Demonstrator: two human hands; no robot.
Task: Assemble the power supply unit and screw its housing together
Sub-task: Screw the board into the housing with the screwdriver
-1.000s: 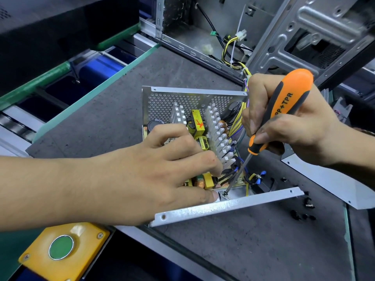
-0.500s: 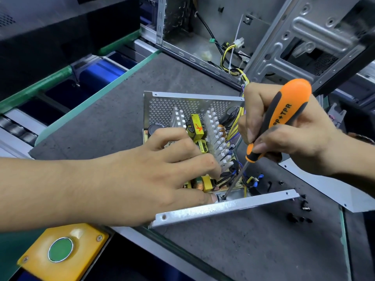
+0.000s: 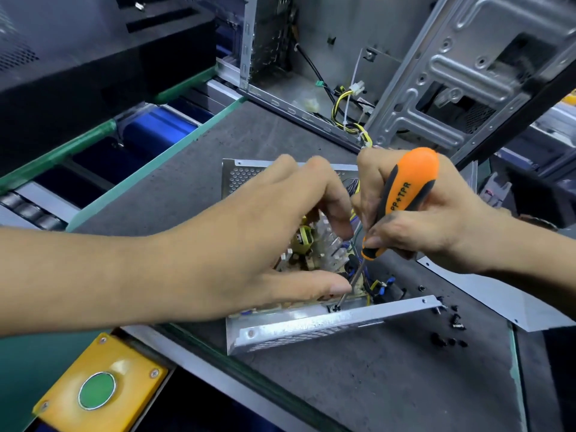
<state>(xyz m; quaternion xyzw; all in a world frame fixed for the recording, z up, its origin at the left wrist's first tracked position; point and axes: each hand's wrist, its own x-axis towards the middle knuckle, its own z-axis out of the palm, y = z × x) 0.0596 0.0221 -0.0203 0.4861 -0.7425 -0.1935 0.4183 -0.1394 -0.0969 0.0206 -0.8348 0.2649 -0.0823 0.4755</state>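
The open metal power supply housing (image 3: 311, 325) lies on the grey mat with its circuit board (image 3: 311, 254) inside. My left hand (image 3: 249, 244) arches over the board, fingertips down on the heatsinks and the thumb lying straight beside the screwdriver shaft. My right hand (image 3: 436, 226) grips the orange and black screwdriver (image 3: 405, 188), which stands steeply. Its tip sits on a screw (image 3: 335, 308) at the board's near edge, just inside the housing's front wall. Much of the board is hidden under my left hand.
Several loose black screws (image 3: 448, 332) lie on the mat right of the housing. A flat metal cover plate (image 3: 498, 294) lies further right. An open computer case (image 3: 452, 73) stands behind. A yellow box with a green button (image 3: 96, 391) sits at the near left, and blue conveyor rollers (image 3: 156, 129) run far left.
My left hand has lifted from lying flat on the board to arching over it, fingers reaching further back. The screwdriver stays on the same screw, its handle a little more upright.
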